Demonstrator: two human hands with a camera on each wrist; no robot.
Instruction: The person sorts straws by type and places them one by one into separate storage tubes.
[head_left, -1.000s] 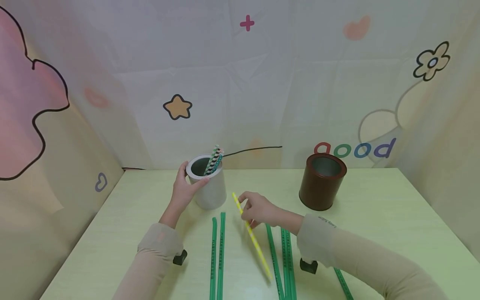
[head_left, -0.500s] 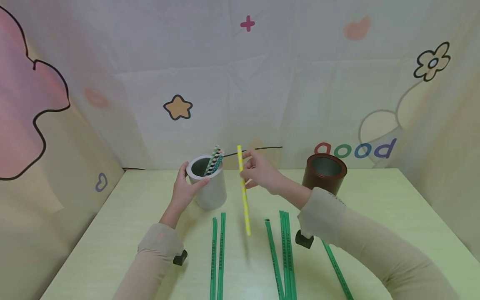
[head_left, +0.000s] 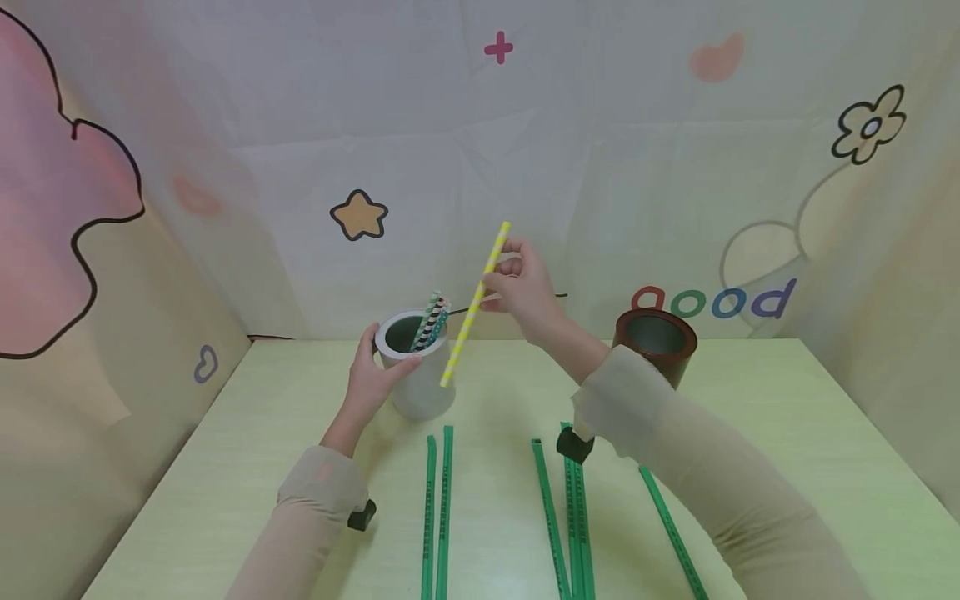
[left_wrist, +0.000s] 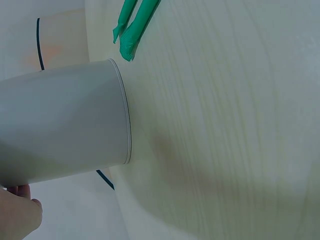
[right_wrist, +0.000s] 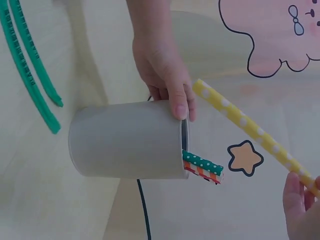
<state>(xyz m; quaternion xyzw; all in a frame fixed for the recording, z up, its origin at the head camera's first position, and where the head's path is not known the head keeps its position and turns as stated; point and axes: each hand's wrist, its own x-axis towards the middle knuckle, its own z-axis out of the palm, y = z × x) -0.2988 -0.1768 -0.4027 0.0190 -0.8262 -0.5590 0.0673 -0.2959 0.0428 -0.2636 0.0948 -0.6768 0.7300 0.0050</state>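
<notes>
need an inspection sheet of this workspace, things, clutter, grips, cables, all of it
Surface: pale table, lightly grained
Job's things: yellow straw, held in the air, outside the white container; patterned straws lean inside it
Clutter: green strips lying on the table; brown container standing at right
Grips: left grip holds the white container near its rim; right grip pinches the yellow straw
Cables: nothing seen
Surroundings: creased, printed backdrop behind

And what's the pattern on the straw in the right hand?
White dots on yellow; the straw shows this best in the right wrist view.
</notes>
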